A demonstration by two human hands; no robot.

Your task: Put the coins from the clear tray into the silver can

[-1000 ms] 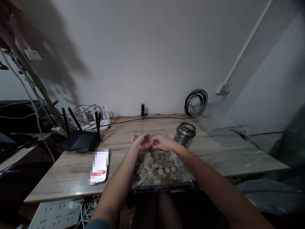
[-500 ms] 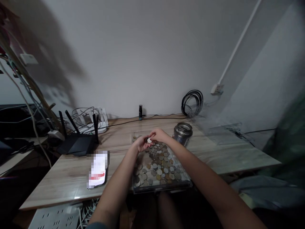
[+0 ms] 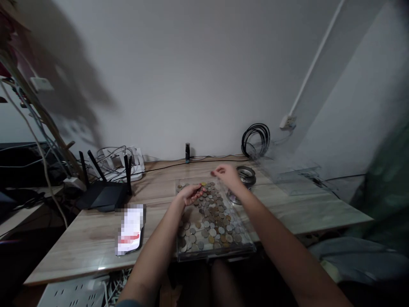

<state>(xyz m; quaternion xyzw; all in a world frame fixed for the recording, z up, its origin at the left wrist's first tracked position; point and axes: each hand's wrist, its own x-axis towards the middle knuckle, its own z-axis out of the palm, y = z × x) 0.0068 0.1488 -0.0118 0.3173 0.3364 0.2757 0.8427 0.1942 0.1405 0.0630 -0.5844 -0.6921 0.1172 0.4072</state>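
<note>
A clear shallow tray [image 3: 214, 255] on the wooden desk holds several mixed silver and brown coins [image 3: 211, 221]. My left hand [image 3: 190, 194] rests cupped, palm up, over the tray's far left part, with a few coins in it. My right hand [image 3: 225, 174] is raised above the tray's far right corner. Its fingertips are pinched together on a small coin that barely shows. It hovers just left of a metal tin can [image 3: 248, 175] with a slotted top.
A phone [image 3: 129, 229] lies left of the tray, with a black router [image 3: 102, 195] and tangled cables behind it. A clear plastic box [image 3: 287, 170] and a coiled black cable [image 3: 255, 138] sit at the back right. A white power strip [image 3: 75, 294] lies below the desk's front edge.
My right hand has left my left hand and moved up and right toward the tin can with a coin. My left hand stays cupped over the tray.
</note>
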